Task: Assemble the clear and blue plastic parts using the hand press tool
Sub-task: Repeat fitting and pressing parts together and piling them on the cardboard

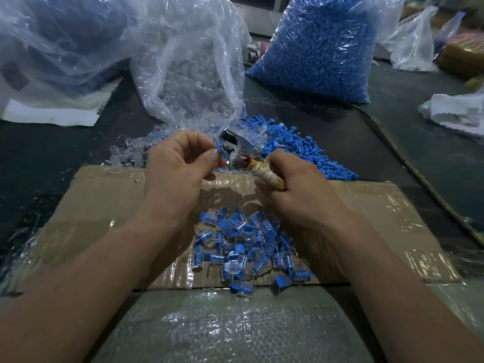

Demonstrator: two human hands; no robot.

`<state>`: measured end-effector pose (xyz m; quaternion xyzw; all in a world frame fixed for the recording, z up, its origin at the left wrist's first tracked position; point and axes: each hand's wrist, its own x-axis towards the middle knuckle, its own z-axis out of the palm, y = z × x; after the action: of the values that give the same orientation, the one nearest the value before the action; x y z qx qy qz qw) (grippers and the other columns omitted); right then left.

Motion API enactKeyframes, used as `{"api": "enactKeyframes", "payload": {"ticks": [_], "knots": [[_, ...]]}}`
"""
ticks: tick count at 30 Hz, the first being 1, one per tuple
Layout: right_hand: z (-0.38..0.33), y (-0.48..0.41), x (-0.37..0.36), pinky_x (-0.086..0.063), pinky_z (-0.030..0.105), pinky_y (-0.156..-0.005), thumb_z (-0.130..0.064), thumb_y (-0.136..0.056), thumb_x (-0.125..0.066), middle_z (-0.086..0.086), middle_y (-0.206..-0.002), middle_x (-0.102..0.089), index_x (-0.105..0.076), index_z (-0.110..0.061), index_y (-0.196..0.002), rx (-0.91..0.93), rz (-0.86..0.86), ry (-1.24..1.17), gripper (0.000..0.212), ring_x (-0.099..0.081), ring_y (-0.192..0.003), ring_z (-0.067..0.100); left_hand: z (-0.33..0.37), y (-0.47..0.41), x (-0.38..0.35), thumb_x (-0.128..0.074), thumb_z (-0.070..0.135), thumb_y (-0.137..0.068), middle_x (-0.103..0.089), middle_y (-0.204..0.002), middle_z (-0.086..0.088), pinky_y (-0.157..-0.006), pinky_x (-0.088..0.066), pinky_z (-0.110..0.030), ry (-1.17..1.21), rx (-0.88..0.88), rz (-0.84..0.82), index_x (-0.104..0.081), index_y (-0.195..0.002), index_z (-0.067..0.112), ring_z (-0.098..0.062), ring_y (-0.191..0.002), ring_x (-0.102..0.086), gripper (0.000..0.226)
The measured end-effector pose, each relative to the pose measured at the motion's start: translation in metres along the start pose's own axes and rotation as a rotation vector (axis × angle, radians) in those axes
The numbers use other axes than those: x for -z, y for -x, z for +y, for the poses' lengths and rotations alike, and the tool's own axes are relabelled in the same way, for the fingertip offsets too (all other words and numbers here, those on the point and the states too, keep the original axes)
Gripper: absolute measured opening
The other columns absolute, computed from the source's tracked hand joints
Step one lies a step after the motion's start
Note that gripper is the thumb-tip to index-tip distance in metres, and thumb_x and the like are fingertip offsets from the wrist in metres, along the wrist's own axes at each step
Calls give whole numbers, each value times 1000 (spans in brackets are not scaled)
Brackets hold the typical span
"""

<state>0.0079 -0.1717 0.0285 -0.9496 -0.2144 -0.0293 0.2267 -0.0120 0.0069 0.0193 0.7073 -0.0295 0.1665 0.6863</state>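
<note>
As right hand (297, 191) grips one tool (237, 153), left hand (172, 166) pinches one part (220, 148)

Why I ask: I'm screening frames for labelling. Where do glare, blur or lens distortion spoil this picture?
Head view: dim, bluish light; glare patches on the taped cardboard and the clear bag; wide-angle stretch swells the forearms toward the bottom corners; the hand press tool at centre is fairly sharp; the white bag at the right edge is smeared.

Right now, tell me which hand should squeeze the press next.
Right. The right hand grips the hand press tool by its wrapped handle; the left hand is pinching a blue part at the tool's metal head.
</note>
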Motion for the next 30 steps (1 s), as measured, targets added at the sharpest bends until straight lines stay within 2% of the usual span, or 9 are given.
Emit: {"api": "enactKeyframes", "payload": {"ticks": [3,6,10,14,19,23,26,28,30], "knots": [[-3,-1,0,-26,22,-55,-34,-86,-57,-15,-74,-40,-40,-27,-85,-1,14,9,19,-39,-68,2,1,1,-1,-60,-5,-82,-61,-68,3,-57,-51,-16,-36,-22,19,-58,-73,19,-1,-57,-58,26],[-4,-1,1,-27,28,-57,-28,-84,-60,-14,-72,-41,-42,-25,-83,-11,38,30,19,-42,-69,12,3,2,-2,-60,-6,-82,-60,-69,2,-57,-51,-15,-57,-28,25,-57,-73,19,-1,-56,-57,27],[-3,-1,0,-28,29,-56,-27,-83,-61,-12,-72,-43,-42,-24,-81,-7,61,58,19,-41,-67,10,5,3,-2,-59,-5,-83,-60,-71,0,-58,-51,-15,-88,-42,23,-57,-75,17,-1,-58,-58,24],[-1,-1,-3,-27,24,-54,-30,-83,-61,-13,-72,-42,-43,-24,-81,5,79,51,19,-38,-65,3,5,3,0,-59,-5,-83,-61,-71,0,-59,-53,-17,-109,-46,30,-57,-75,17,-1,-58,-59,23],[4,-3,-4,-31,25,-64,-32,-83,-62,-7,-86,-49,-54,-22,-96,3,90,16,19,-44,-77,10,5,3,-2,-60,-4,-82,-62,-71,0,-57,-49,-13,-70,-14,35,-58,-76,16,-1,-60,-62,21],[14,-3,5,-34,13,-65,-28,-81,-67,-8,-86,-52,-58,-20,-98,-42,65,4,21,-44,-76,7,8,0,3,-61,0,-82,-66,-64,6,-52,-49,-14,19,32,49,-62,-77,15,-4,-58,-64,16],[18,-3,13,-39,27,-69,-30,-74,-73,-6,-91,-57,-61,-23,-101,-96,-4,35,30,-50,-82,10,13,3,5,-62,2,-80,-68,-65,5,-46,-45,-15,50,54,-63,-64,-78,16,-6,-54,-61,14],[16,-2,15,-41,29,-72,-30,-69,-77,-8,-91,-59,-63,-25,-102,-121,-52,29,36,-53,-85,11,16,6,4,-65,11,-72,-68,-65,4,-45,-46,-15,60,97,-200,-65,-77,17,-6,-49,-59,7],[14,-2,14,-43,30,-74,-31,-66,-79,-11,-89,-61,-64,-27,-99,-127,-98,18,36,-55,-86,10,17,9,2,-66,18,-64,-69,-65,0,-44,-48,-17,60,152,-299,-66,-77,15,-7,-46,-56,13]]}}
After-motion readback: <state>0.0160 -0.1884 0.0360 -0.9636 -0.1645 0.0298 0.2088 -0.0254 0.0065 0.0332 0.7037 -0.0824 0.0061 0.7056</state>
